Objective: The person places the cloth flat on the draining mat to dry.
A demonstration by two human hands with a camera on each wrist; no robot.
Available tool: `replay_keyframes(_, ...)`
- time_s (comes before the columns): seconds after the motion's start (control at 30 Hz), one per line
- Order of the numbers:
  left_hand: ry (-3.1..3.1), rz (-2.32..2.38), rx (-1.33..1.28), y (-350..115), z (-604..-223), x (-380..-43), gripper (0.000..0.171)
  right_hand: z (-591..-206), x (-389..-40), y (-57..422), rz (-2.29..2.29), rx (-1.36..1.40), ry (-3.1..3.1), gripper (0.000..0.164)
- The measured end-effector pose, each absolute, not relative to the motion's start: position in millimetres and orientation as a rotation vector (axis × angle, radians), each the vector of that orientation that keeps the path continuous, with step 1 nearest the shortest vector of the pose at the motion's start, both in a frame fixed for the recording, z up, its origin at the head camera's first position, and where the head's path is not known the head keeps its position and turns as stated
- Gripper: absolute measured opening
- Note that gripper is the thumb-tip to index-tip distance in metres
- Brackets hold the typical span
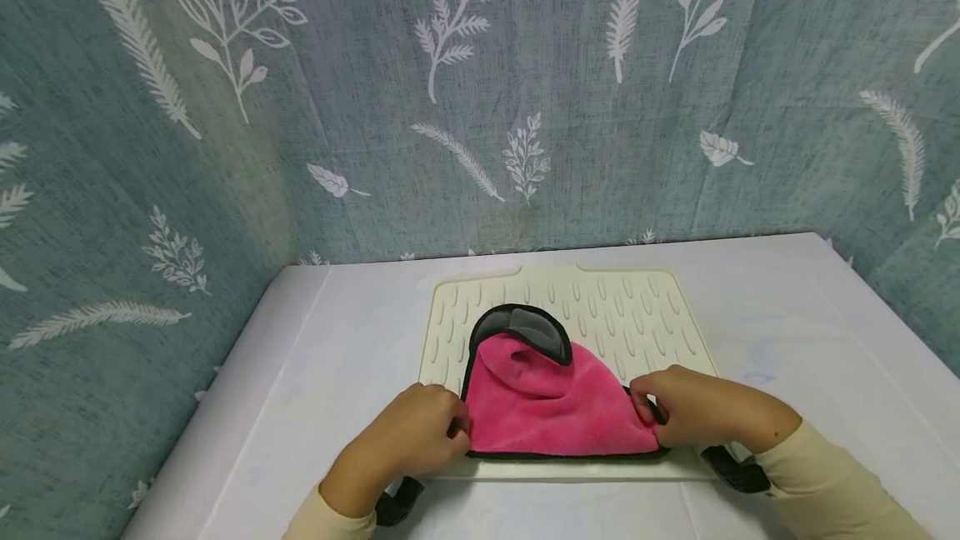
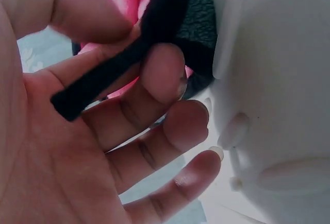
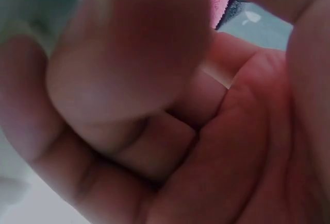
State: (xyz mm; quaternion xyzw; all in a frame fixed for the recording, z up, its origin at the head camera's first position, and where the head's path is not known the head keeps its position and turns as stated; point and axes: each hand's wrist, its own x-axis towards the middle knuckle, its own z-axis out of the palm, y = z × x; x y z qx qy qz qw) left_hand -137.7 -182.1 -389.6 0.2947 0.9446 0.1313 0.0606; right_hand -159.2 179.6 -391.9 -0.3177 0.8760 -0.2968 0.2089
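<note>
A pink cleaning cloth (image 1: 555,415) with black edging lies bunched on a cream ridged board (image 1: 652,315). Its far end is folded over and shows a grey underside (image 1: 536,327). At the cloth's near left corner, my left hand (image 1: 420,432) pinches the black edging (image 2: 170,7) between thumb and index finger. A short black tab (image 2: 93,85) of it crosses the fingers, while the other fingers curl loosely near the board. My right hand (image 1: 697,407) pinches the near right corner with thumb and fingers. In the right wrist view, blurred fingers hide that grip; only a sliver of pink shows.
The board sits on a white-covered table (image 1: 337,373). Behind and to the left hangs a grey-green curtain (image 1: 360,132) with white leaf prints. Dark wrist mounts (image 1: 397,502) show beneath both wrists.
</note>
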Motion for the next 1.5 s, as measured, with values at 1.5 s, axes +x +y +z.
replay_keyframes(1.5,2.769,0.440,0.868,-184,-400,-142,0.034,-375,-192,124,-0.552,-1.103,2.932,0.031)
